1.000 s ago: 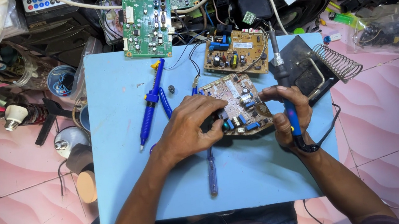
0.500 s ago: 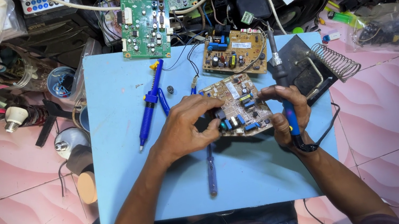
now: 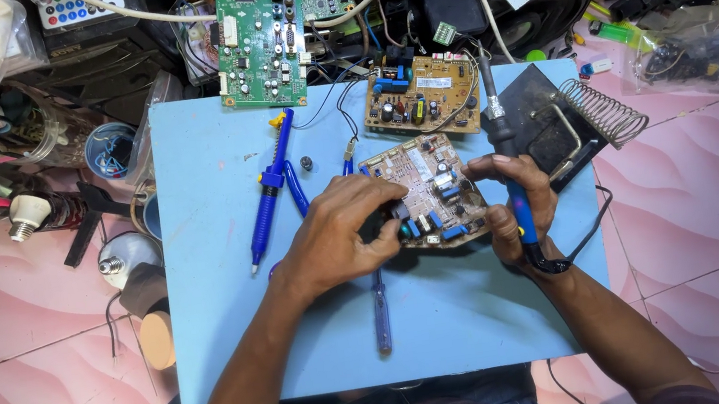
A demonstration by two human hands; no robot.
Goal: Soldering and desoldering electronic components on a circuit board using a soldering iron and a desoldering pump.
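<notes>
Tan fibreboard circuit board point(image 3: 434, 190) studded with blocky components, pinched by left hand point(image 3: 336, 237) mid blue matte bench point(image 3: 450, 329), blue-handled soldering iron point(image 3: 512, 182) gripped by right hand point(image 3: 522, 208), coiled wire stand point(image 3: 602, 110) at right edge.

Circuit board point(image 3: 432, 188) between hands, on mat point(image 3: 468, 326)

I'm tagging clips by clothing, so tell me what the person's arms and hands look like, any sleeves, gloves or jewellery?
Both forearms are bare, with no sleeves reaching them. The left hand and right hand wear no gloves, and no rings, watch or bracelet show. Dark striped clothing appears only at the bottom edge.
</notes>
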